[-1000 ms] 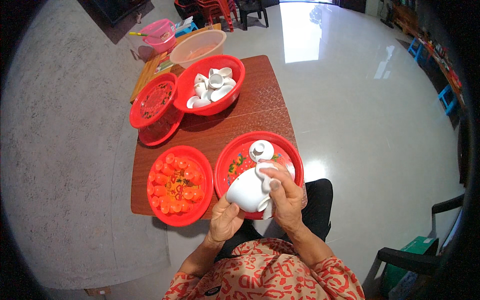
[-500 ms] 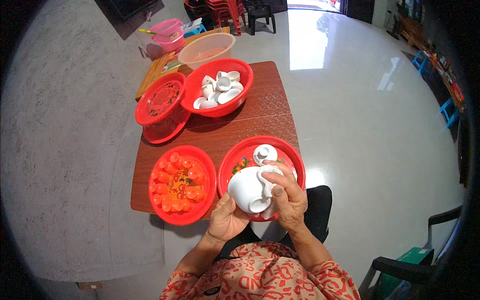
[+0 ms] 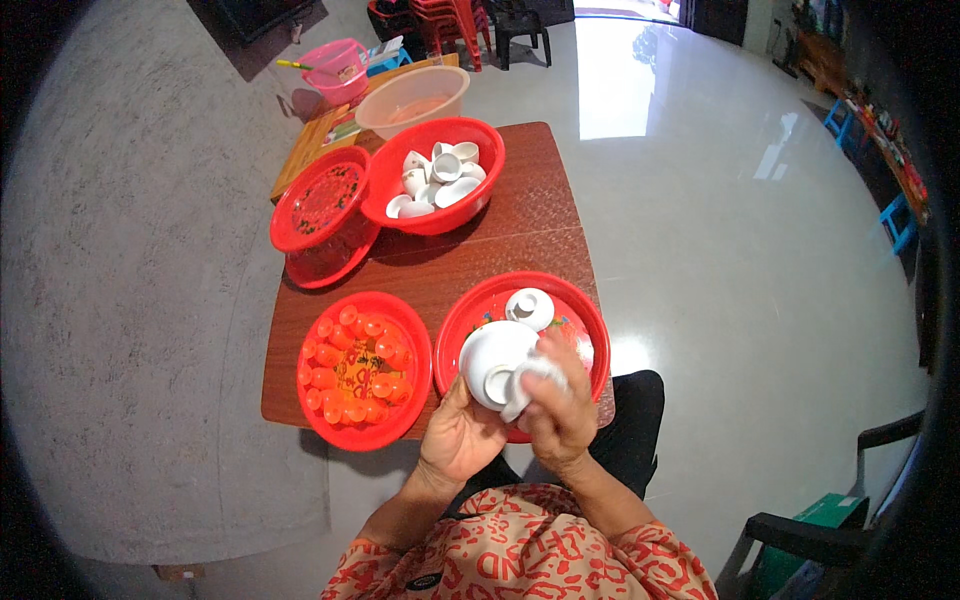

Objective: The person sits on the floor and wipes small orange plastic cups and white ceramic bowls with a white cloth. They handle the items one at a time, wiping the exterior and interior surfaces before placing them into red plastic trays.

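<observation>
Hands met over the near edge of the wooden table: the left hand cupped a white bowl from below, base turned up toward the camera, while the right hand was closed on a small white cloth pressed against the side of the bowl. Directly beyond the hands stood a red tray with one small white cup on it, very near to the bowl. To the left of the left hand lay a red plate of small orange cups, and farther ahead a red basin of white cups and an empty red basket. In my judgement the bowl could slip, because only the left palm carried it while the cloth pushed sideways; it would then fall on the cup under it (both looked like glazed ceramic). The tray hung a little over the near table edge, so a knock from a wrist might tip it. Open room was mostly to the right of the right hand, where the shiny floor was bare.
</observation>
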Action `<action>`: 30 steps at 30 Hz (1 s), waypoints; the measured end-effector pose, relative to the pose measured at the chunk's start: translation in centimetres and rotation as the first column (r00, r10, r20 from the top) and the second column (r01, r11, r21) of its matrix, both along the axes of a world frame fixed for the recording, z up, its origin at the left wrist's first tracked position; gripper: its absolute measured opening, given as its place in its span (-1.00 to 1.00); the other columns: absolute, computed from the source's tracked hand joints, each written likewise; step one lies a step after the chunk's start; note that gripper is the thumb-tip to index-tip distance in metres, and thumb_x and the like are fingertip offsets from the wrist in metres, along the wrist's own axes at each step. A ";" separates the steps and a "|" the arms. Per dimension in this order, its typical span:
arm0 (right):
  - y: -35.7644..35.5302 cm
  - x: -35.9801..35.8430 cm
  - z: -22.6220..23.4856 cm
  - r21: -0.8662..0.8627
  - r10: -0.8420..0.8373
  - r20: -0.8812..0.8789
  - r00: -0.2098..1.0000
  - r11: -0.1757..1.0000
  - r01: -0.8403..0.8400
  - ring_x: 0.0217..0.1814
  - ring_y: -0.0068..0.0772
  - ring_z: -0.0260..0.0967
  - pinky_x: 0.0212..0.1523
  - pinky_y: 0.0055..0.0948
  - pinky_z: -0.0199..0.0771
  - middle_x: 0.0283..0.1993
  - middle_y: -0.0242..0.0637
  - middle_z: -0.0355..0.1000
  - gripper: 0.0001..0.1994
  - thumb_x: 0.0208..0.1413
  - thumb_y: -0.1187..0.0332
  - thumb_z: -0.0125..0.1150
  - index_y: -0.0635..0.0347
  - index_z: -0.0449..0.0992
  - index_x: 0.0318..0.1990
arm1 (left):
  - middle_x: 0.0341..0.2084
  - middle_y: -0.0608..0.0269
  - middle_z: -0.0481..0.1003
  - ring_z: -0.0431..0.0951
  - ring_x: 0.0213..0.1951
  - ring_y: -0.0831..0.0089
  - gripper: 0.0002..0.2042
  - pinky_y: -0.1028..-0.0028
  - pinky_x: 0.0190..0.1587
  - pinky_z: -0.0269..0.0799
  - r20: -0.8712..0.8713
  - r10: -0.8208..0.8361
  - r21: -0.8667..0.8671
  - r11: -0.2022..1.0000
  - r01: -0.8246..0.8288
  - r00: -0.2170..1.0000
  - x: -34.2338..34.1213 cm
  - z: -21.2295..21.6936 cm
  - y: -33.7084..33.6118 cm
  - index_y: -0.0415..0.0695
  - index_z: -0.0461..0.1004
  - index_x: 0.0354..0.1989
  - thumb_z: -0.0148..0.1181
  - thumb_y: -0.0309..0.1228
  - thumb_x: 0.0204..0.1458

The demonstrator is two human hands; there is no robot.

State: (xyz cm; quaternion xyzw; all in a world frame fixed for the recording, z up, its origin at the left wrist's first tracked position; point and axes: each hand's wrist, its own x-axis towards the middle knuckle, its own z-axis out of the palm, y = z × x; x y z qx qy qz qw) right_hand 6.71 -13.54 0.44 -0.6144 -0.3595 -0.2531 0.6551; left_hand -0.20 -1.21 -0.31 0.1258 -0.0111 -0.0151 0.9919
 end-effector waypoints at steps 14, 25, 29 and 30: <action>0.7 -0.5 -1.0 -0.135 -0.120 -0.222 0.968 0.987 0.091 0.18 -0.03 0.16 0.16 -0.21 0.19 0.14 -0.01 0.21 -0.61 0.06 0.40 0.16 0.21 0.40 0.08 | 0.19 0.17 0.23 0.19 0.23 0.27 -0.58 0.21 0.30 0.02 -0.044 0.066 -0.004 0.998 -0.066 0.997 1.6 1.2 -0.4 -0.12 0.16 0.22 -0.23 -0.20 0.25; -0.3 0.3 0.9 -0.249 -0.236 0.214 0.948 0.925 0.287 -0.05 -0.13 0.25 -0.02 -0.20 0.28 0.05 -0.13 0.29 -0.56 -0.33 0.45 0.34 0.11 0.55 -0.13 | 0.12 0.08 0.29 0.26 0.18 0.25 -0.58 0.19 0.29 0.06 -0.142 0.077 -0.005 0.997 -0.079 0.987 1.2 -0.4 -0.5 -0.18 0.19 0.18 -0.24 -0.19 0.25; -0.3 0.8 0.6 -0.339 -0.225 0.216 0.950 0.896 0.289 -0.02 -0.12 0.22 -0.03 -0.22 0.24 -0.01 -0.12 0.29 -0.53 -0.33 0.51 0.34 0.14 0.52 -0.09 | 0.12 0.08 0.29 0.25 0.19 0.26 -0.57 0.20 0.28 0.07 -0.193 0.291 0.264 0.935 -0.236 0.937 1.4 0.5 -1.4 -0.21 0.18 0.18 -0.22 -0.21 0.25; -0.3 0.6 0.5 -0.330 -0.203 0.200 0.959 0.907 0.261 -0.04 -0.12 0.24 -0.06 -0.23 0.23 -0.04 -0.15 0.30 -0.55 -0.34 0.52 0.34 0.14 0.53 -0.12 | 0.13 0.08 0.28 0.26 0.18 0.25 -0.56 0.21 0.27 0.08 -0.183 0.292 0.287 0.929 -0.233 0.939 1.4 0.2 -1.3 -0.23 0.17 0.18 -0.24 -0.19 0.25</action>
